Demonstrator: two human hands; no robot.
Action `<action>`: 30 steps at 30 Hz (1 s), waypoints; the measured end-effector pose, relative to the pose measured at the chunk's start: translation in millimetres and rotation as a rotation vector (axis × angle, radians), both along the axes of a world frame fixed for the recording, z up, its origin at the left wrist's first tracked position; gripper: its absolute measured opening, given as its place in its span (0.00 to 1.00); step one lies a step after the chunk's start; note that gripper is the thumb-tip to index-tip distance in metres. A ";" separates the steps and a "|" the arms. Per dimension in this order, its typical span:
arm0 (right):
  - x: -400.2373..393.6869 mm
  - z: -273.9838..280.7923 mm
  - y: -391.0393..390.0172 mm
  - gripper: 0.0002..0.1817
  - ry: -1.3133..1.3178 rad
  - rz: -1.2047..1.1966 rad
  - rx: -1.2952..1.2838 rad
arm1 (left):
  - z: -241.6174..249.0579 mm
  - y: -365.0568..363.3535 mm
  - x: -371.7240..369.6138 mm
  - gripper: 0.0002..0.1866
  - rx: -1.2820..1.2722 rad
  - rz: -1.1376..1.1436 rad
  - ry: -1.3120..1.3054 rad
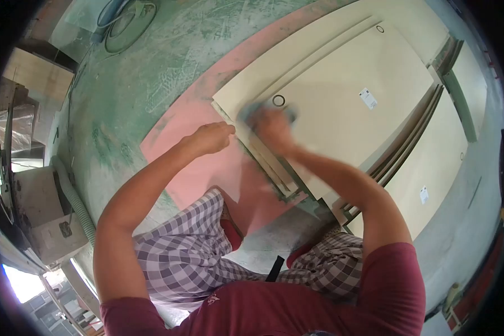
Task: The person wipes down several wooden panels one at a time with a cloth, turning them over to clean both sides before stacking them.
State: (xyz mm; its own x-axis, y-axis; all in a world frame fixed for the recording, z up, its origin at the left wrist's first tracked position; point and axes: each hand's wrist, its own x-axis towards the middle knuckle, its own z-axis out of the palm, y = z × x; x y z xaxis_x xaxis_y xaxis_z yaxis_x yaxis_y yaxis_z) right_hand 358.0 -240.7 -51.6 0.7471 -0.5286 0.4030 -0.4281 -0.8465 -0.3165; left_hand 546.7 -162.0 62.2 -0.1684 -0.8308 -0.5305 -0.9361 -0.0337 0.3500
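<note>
Over the cream panel (330, 106) my right hand (271, 127) is smeared by motion, with its fingers around a blurred blue-grey thing (251, 112) that looks like a cloth or pad. A black ring mark (279, 100) shows on the panel just beyond it. My left hand (213, 138) is closed near the panel's left corner, above the pink floor area. Whether it pinches something small cannot be made out. The panel lies flat on top of other boards, whose edges show below my right hand.
Long narrow strips (411, 137) lie at the right beside another labelled panel (431, 173). A coiled hose (130, 33) is at the upper left. Cardboard boxes (42, 196) and a ribbed hose (75, 199) stand at the left. My knees are near the panel's front edge.
</note>
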 end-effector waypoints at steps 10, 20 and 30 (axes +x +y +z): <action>-121.7 78.4 -104.9 0.18 -0.195 -0.098 0.475 | -12.2 -25.8 74.2 0.15 0.096 0.006 0.095; -151.4 61.2 113.5 0.22 0.316 0.737 0.304 | 14.1 -77.7 8.9 0.17 -0.013 -0.176 0.023; -211.9 69.2 24.7 0.19 0.434 -0.152 0.067 | 37.8 -74.6 -2.8 0.17 0.028 -0.155 0.039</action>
State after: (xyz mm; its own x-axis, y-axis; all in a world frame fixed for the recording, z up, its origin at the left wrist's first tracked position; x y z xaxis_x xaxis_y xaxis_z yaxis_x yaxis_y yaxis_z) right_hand 146.1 -216.0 17.7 0.7513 -0.6592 0.0316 -0.6506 -0.7478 -0.1324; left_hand 543.9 -236.6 100.0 -0.3144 -0.7785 -0.5432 -0.9165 0.0998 0.3875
